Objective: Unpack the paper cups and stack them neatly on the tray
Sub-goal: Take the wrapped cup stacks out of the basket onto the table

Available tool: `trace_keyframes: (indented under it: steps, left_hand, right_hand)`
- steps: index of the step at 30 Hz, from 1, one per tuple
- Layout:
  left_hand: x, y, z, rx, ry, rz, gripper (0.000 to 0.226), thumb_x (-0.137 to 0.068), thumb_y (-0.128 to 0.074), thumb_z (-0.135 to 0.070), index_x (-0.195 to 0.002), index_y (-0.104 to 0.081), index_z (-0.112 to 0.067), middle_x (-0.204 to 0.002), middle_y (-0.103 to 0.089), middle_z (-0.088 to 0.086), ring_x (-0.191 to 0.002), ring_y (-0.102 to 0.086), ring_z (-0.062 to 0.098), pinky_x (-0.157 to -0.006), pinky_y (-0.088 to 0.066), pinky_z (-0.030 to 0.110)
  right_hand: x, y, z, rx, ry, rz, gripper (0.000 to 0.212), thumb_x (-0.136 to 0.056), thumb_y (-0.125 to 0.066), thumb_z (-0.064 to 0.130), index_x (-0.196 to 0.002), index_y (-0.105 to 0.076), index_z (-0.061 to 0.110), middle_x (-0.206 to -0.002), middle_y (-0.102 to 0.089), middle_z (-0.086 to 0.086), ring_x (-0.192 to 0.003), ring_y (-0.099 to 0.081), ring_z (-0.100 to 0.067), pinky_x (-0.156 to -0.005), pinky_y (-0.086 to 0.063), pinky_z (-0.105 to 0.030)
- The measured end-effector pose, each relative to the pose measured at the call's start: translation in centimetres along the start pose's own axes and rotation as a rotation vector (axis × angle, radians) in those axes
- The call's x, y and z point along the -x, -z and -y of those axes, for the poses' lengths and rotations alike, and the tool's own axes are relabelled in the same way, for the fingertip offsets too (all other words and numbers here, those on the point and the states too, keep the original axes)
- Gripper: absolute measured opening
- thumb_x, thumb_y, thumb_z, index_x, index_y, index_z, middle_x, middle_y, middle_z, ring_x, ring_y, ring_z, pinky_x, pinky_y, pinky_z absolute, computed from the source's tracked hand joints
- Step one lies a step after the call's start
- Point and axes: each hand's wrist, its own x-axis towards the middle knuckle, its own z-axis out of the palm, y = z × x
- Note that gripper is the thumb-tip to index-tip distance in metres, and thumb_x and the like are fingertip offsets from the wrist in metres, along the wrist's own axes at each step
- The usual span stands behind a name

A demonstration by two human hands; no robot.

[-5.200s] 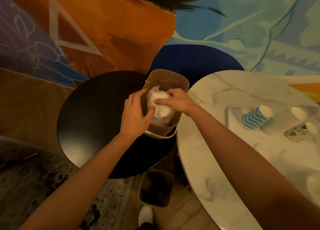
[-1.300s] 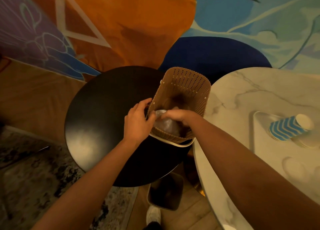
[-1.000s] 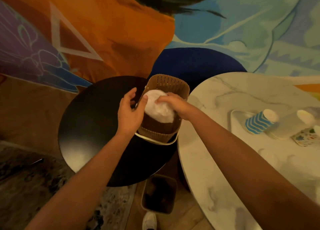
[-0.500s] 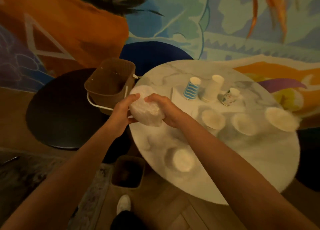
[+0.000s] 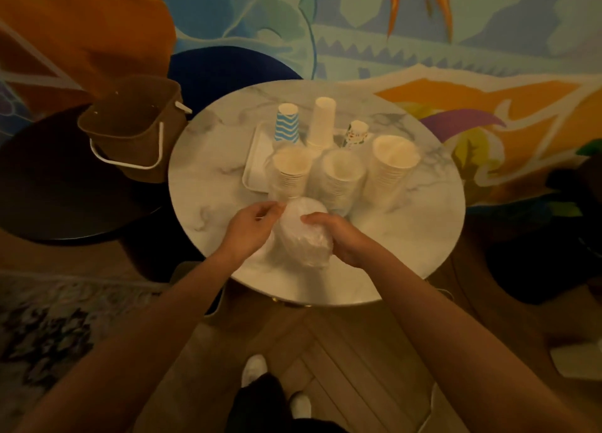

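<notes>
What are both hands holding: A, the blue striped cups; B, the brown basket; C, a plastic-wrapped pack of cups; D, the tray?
C: the left hand and right hand hold the plastic-wrapped pack of cups over the marble table.

My left forearm (image 5: 156, 328) and right forearm (image 5: 433, 318) are bare along all of their length that shows, down to the wrists and to my left hand (image 5: 249, 229) and right hand (image 5: 335, 233), which are bare too. Lower down I wear dark trousers (image 5: 260, 403), close to black in this dim light, and white shoes with rounded toes. The left shoe (image 5: 254, 369) shows most, the right shoe (image 5: 301, 403) only in part.
</notes>
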Motion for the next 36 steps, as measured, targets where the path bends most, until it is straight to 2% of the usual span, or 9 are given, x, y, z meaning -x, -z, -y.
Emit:
trace_keyframes:
  steps: [3, 6, 9, 11, 20, 24, 28, 33, 36]
  left_hand:
    - [-0.5, -1.4, 1.6, -0.297, -0.110, -0.069, 0.041, -0.091, -0.056, -0.038, -0.127, -0.057, -0.018, -0.130, -0.058, 0.003, -0.118, -0.053, 0.020, -0.093, -0.038, 0.026]
    - [-0.6, -2.3, 3.1, -0.562, -0.198, -0.072, 0.045, -0.089, -0.060, -0.028, -0.132, -0.052, -0.019, -0.136, -0.050, 0.007, -0.124, -0.046, 0.027, -0.101, -0.038, 0.037]
    - [-0.7, -2.6, 4.0, -0.725, -0.187, -0.056, 0.049, -0.090, -0.059, -0.024, -0.137, -0.046, -0.022, -0.142, -0.044, 0.004, -0.129, -0.040, 0.026, -0.103, -0.037, 0.040]
    - [-0.8, -2.7, 4.5, -0.760, -0.187, -0.040, 0.049, -0.091, -0.057, -0.021, -0.138, -0.043, -0.023, -0.144, -0.042, 0.003, -0.131, -0.037, 0.025, -0.104, -0.036, 0.040]
    - [-0.9, -2.3, 5.1, -0.796, -0.236, -0.025, 0.052, -0.088, -0.059, -0.010, -0.137, -0.045, -0.021, -0.143, -0.043, 0.004, -0.131, -0.036, 0.024, -0.104, -0.034, 0.035]
    - [-0.6, -2.1, 5.0, -0.755, -0.243, -0.031, 0.052, -0.087, -0.063, -0.016, -0.136, -0.047, -0.022, -0.140, -0.046, 0.004, -0.128, -0.039, 0.025, -0.102, -0.036, 0.036]
    - [-0.4, -1.8, 4.3, -0.642, -0.255, -0.087, 0.049, -0.084, -0.065, -0.023, -0.131, -0.051, -0.020, -0.133, -0.051, 0.005, -0.122, -0.044, 0.026, -0.099, -0.039, 0.037]
    - [-0.4, -1.2, 3.1, -0.500, -0.269, -0.146, 0.054, -0.078, -0.071, -0.025, -0.129, -0.052, -0.019, -0.128, -0.053, 0.005, -0.119, -0.046, 0.024, -0.094, -0.039, 0.033]
    - [-0.9, -0.7, 2.5, -0.414, -0.297, -0.200, 0.062, -0.074, -0.077, -0.025, -0.130, -0.050, -0.018, -0.126, -0.055, 0.006, -0.118, -0.049, 0.025, -0.094, -0.039, 0.032]
  right_hand:
    - [-0.4, 1.7, -1.6, -0.036, -0.036, -0.064, 0.028, -0.086, -0.061, 0.021, -0.112, -0.051, 0.014, -0.101, -0.063, -0.004, -0.096, -0.058, -0.021, -0.089, -0.047, -0.035]
    - [-0.9, 2.4, -2.9, -0.050, -0.079, -0.105, 0.031, -0.086, -0.061, 0.022, -0.113, -0.048, 0.013, -0.102, -0.061, -0.005, -0.093, -0.058, -0.020, -0.080, -0.047, -0.030]
    - [-1.5, 2.7, -3.8, -0.001, -0.096, -0.155, 0.057, -0.081, -0.067, 0.029, -0.128, -0.045, 0.007, -0.120, -0.059, -0.009, -0.108, -0.057, -0.027, -0.094, -0.048, -0.040]
    - [-1.9, 2.8, -4.3, 0.032, -0.083, -0.172, 0.063, -0.079, -0.069, 0.032, -0.132, -0.044, 0.009, -0.124, -0.059, -0.011, -0.111, -0.057, -0.029, -0.098, -0.047, -0.044]
    - [-2.2, 2.8, -3.7, 0.292, 0.055, -0.224, 0.049, -0.086, -0.063, 0.026, -0.133, -0.050, 0.016, -0.129, -0.055, -0.006, -0.118, -0.052, -0.026, -0.102, -0.043, -0.041]
    - [-2.1, 2.8, -3.7, 0.375, 0.104, -0.240, 0.046, -0.085, -0.065, 0.024, -0.129, -0.052, 0.016, -0.127, -0.055, -0.005, -0.116, -0.052, -0.026, -0.101, -0.044, -0.041]
    - [-1.8, 2.5, -3.3, 0.472, 0.220, -0.311, 0.037, -0.085, -0.065, 0.024, -0.120, -0.057, 0.017, -0.111, -0.056, 0.004, -0.106, -0.052, -0.015, -0.090, -0.041, -0.026]
    - [-1.2, 1.5, -1.7, 0.572, 0.461, -0.395, 0.024, -0.085, -0.064, 0.017, -0.108, -0.064, 0.011, -0.110, -0.064, 0.001, -0.094, -0.052, -0.005, -0.068, -0.035, -0.002]
    - [-0.7, 0.4, -0.3, 0.540, 0.572, -0.398, 0.012, -0.083, -0.064, 0.012, -0.095, -0.067, 0.012, -0.101, -0.067, 0.001, -0.087, -0.053, -0.002, -0.068, -0.035, 0.002]
